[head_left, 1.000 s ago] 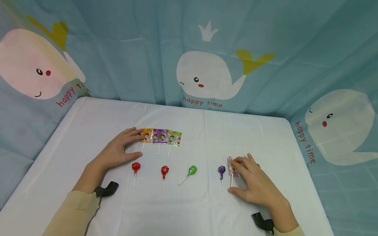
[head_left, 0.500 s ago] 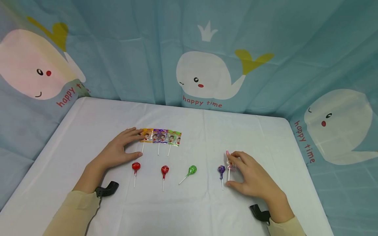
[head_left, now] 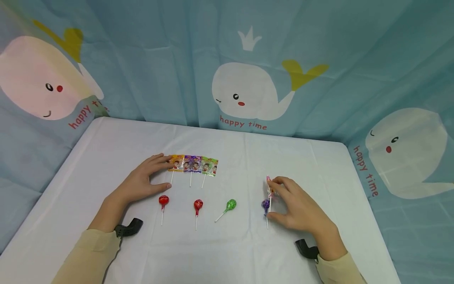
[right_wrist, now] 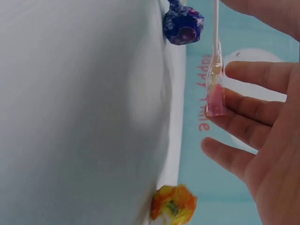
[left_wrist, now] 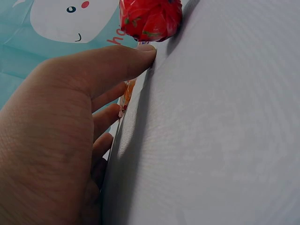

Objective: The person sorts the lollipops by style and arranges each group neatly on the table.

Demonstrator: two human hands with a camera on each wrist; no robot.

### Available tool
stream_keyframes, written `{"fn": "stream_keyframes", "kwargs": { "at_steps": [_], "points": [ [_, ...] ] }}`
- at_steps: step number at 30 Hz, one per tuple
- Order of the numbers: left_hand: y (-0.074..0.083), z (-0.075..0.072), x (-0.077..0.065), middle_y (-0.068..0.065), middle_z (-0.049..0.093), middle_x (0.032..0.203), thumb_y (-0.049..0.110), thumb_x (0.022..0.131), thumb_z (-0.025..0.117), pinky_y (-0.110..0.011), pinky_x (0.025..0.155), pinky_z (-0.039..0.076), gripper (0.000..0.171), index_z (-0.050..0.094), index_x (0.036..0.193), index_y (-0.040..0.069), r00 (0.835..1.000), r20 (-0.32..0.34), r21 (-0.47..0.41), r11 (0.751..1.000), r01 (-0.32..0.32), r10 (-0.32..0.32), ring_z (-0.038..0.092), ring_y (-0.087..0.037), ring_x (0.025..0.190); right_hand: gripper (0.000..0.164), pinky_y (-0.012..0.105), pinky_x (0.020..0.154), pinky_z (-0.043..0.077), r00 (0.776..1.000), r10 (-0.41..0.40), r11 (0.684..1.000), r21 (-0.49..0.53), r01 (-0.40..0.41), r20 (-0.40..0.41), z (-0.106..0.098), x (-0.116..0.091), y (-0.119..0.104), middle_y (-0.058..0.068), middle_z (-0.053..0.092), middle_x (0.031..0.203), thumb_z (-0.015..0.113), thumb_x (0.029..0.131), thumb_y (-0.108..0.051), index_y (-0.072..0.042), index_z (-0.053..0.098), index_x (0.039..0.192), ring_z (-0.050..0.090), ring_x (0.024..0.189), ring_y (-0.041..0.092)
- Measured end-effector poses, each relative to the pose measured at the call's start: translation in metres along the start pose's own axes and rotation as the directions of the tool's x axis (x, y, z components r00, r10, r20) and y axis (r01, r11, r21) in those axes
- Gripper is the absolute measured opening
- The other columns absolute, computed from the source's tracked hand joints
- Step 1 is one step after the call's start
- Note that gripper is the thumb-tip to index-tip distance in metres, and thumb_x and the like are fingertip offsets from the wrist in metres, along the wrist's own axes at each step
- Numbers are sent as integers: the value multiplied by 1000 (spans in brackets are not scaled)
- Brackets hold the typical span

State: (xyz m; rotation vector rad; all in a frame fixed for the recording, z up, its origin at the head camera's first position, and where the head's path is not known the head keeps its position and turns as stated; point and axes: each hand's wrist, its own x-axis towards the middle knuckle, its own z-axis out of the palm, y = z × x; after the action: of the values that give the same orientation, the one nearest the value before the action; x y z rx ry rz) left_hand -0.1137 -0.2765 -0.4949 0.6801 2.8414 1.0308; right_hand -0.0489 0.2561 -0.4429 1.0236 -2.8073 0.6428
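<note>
My left hand rests on the table, fingers over the orange-wrapped flat lollipop and thumb beside its stick end. To the right of that lie a purple flat lollipop and a green one, side by side. My right hand holds a pink-wrapped flat lollipop lengthwise between thumb and fingers. Its stick overlaps the round purple lollipop in the head view. A round red lollipop is close to the left thumb.
In a front row lie a second red lollipop and a round green lollipop. A round orange-yellow lollipop shows in the right wrist view. Behind the white-covered table hangs a blue whale-print curtain.
My right hand has moved left and slightly away from me, carrying the pink-wrapped lollipop from right of the round purple lollipop to overlap it. The left hand has stayed still.
</note>
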Motion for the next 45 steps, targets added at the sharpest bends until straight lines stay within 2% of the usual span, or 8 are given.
{"fn": "stream_keyframes", "kwargs": {
  "at_steps": [13,23,45],
  "points": [
    [-1,2,2,-2,47,170,38,89,91,-76,123,27,68,68,151,22,1000,4,14,1000,17,-17,27,-37,163,88,43,106,52,999,-52,999,16,52,-13,0,25,-2,8,58,140,98,81,-38,-2,60,151,58,127,24],
    [-3,0,0,-4,47,170,39,89,91,-78,122,27,68,68,150,21,1000,8,12,1000,4,-4,28,-39,163,86,43,107,52,997,-76,997,25,77,-32,2,49,-5,9,59,139,98,81,-37,-1,61,150,58,127,25],
    [-1,-1,0,-4,47,170,40,88,92,-77,122,27,70,67,151,21,1000,15,17,1000,1,-1,28,-38,163,86,46,112,51,999,-47,996,76,45,14,13,88,-16,7,58,142,95,84,-42,-3,61,152,58,128,26]
  ]
}}
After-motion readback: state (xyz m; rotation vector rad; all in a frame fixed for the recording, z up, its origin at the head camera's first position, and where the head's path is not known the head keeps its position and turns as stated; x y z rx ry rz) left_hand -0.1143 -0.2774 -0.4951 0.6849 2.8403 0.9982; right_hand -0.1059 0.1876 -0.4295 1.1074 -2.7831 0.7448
